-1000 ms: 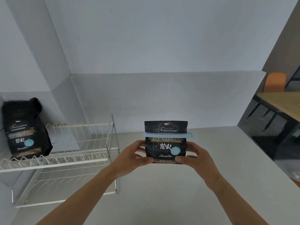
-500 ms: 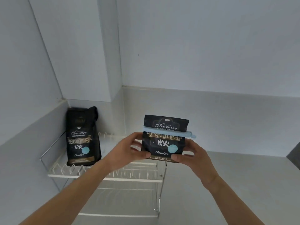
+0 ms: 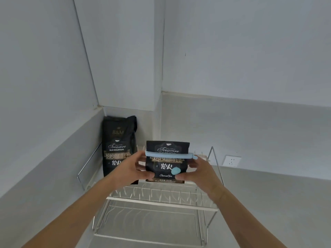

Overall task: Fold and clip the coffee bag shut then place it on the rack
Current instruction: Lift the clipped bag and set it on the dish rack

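Both hands, left [image 3: 130, 169] and right [image 3: 198, 171], clamped on folded black coffee bag [image 3: 166, 163], blue clip [image 3: 169, 155] across.

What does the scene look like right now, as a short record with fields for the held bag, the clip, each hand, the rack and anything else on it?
held bag: black coffee bag, upright, top folded, above the rack's upper shelf
clip: light blue clip across the bag below the fold
left hand: left hand grips the bag's left edge
right hand: right hand grips the bag's right edge
rack: white wire rack, two shelves, in the wall corner
also on rack: second coffee bag, taller, upright at the upper shelf's left end
placement: whether the held bag touches the shelf cannot be told
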`<act>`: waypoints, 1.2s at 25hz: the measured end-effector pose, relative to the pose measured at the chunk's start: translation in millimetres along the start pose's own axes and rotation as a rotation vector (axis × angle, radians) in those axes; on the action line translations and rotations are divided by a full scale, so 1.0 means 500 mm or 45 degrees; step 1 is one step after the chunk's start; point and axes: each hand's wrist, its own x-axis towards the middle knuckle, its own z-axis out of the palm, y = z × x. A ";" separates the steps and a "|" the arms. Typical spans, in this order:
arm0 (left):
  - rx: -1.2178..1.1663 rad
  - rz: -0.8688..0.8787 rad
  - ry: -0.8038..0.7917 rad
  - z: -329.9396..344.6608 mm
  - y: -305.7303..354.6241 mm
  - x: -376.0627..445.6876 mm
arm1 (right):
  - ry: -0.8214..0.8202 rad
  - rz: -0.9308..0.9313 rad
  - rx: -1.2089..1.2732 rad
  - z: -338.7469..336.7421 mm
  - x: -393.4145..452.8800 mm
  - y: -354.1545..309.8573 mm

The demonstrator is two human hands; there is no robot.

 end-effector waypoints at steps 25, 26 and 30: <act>0.634 0.244 0.037 -0.028 0.059 0.059 | -0.153 0.281 -0.124 0.037 0.050 0.073; 0.676 0.280 0.017 -0.027 0.060 0.065 | -0.156 0.276 -0.131 0.039 0.051 0.073; 0.737 0.353 0.001 -0.026 0.057 0.094 | -0.156 0.258 -0.169 0.041 0.053 0.080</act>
